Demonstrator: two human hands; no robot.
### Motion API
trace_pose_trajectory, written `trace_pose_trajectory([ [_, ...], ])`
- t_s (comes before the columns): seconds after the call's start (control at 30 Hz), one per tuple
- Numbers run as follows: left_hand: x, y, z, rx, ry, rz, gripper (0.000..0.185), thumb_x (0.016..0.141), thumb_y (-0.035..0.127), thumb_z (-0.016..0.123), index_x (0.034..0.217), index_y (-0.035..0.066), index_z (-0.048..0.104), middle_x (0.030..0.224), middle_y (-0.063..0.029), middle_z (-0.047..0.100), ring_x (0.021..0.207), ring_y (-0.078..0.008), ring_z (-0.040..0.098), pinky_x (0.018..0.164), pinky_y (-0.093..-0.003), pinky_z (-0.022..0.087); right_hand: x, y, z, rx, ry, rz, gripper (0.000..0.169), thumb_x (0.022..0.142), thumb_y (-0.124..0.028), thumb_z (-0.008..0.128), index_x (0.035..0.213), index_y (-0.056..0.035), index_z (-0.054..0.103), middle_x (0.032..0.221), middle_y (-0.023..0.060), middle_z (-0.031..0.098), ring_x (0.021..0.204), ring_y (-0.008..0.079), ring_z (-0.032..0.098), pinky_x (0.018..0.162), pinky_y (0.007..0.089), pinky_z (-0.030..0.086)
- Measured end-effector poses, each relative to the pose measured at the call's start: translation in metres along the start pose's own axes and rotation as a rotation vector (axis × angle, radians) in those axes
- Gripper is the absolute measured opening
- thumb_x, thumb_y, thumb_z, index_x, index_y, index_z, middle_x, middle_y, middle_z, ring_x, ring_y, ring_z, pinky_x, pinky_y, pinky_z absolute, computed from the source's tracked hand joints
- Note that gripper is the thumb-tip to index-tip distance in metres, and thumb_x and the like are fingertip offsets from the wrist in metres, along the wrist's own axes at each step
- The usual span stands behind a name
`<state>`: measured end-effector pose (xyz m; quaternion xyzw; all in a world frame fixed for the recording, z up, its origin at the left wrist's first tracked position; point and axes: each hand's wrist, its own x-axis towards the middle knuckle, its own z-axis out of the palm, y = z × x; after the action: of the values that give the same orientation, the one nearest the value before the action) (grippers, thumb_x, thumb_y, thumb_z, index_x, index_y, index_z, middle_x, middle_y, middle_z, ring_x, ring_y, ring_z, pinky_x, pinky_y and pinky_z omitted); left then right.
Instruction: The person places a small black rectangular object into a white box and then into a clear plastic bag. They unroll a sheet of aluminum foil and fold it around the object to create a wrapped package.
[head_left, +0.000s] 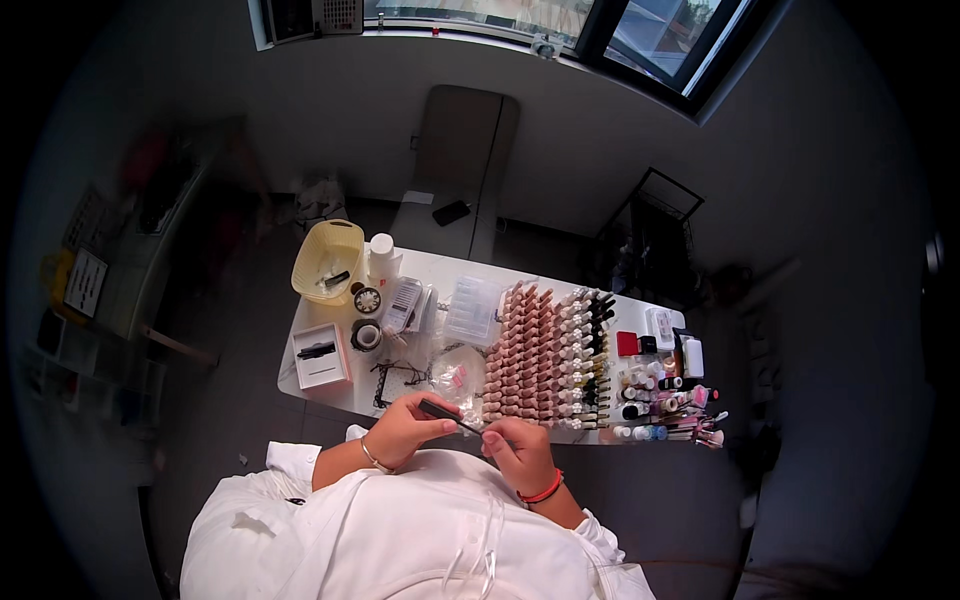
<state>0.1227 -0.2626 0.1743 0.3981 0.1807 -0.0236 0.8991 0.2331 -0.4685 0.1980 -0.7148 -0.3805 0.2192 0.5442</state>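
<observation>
A slim dark stick-like tool (442, 411), its exact kind unclear, spans the gap between my hands at the near edge of the white table (337, 401). My left hand (409, 429) grips its broader end between thumb and fingers. At the thinner end, my right hand (519, 450) pinches the tool with thumb and forefinger. Just beyond my hands lie a clear plastic bag (457, 375) with something pink in it and a black-trimmed lace piece (394, 382). Rows of nail polish bottles (525, 360) with pinkish caps stand beyond my right hand.
Left on the table are a yellow basket (304, 274), an open white box (346, 360) with dark tools, and a white bottle (381, 251). A clear divided case (472, 307) lies mid-table. Brushes (694, 427) and small jars crowd the right end. A padded bed (465, 142) stands beyond.
</observation>
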Motion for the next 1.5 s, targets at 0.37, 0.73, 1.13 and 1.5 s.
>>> trace_pose_trajectory([
  [0.37, -0.003, 0.0, 0.003, 0.066, 0.051, -0.042, 0.026, 0.086, 0.003, 0.077, 0.108, 0.0, 0.063, 0.108, -0.0117, 0.068, 0.097, -0.0166, 0.068, 0.089, -0.0296, 0.054, 0.001, -0.004, 0.01, -0.011, 0.152, -0.055, 0.015, 0.091, -0.013, 0.07, 0.098, 0.0005, 0.066, 0.08, 0.0114, 0.068, 0.072, 0.0203, 0.068, 0.067, 0.0313, 0.052],
  [0.73, -0.004, 0.002, 0.004, 0.094, 0.051, -0.002, 0.023, 0.085, 0.004, 0.077, 0.103, 0.0, 0.063, 0.106, -0.0105, 0.069, 0.095, -0.0145, 0.067, 0.086, -0.027, 0.054, 0.0, -0.008, 0.01, -0.101, 0.172, -0.147, 0.023, 0.085, -0.011, 0.076, 0.102, -0.0007, 0.065, 0.086, 0.0099, 0.069, 0.077, 0.021, 0.067, 0.07, 0.0312, 0.052],
  [1.13, -0.003, 0.005, 0.006, 0.146, 0.042, 0.012, 0.021, 0.087, 0.007, 0.077, 0.1, 0.001, 0.063, 0.099, -0.0093, 0.072, 0.091, -0.013, 0.068, 0.08, -0.0253, 0.055, 0.001, -0.002, 0.002, -0.126, 0.11, -0.137, 0.014, 0.087, -0.006, 0.072, 0.098, -0.0002, 0.065, 0.089, 0.0119, 0.068, 0.076, 0.0238, 0.067, 0.07, 0.0318, 0.053],
  [1.5, 0.0, 0.014, 0.01, 0.191, 0.082, 0.056, 0.019, 0.085, 0.006, 0.078, 0.097, 0.002, 0.064, 0.097, -0.008, 0.07, 0.088, -0.0126, 0.067, 0.08, -0.0262, 0.054, 0.005, -0.011, 0.011, 0.015, 0.211, -0.123, 0.018, 0.087, -0.007, 0.074, 0.1, 0.0014, 0.066, 0.09, 0.0147, 0.07, 0.08, 0.0238, 0.069, 0.071, 0.0314, 0.054],
])
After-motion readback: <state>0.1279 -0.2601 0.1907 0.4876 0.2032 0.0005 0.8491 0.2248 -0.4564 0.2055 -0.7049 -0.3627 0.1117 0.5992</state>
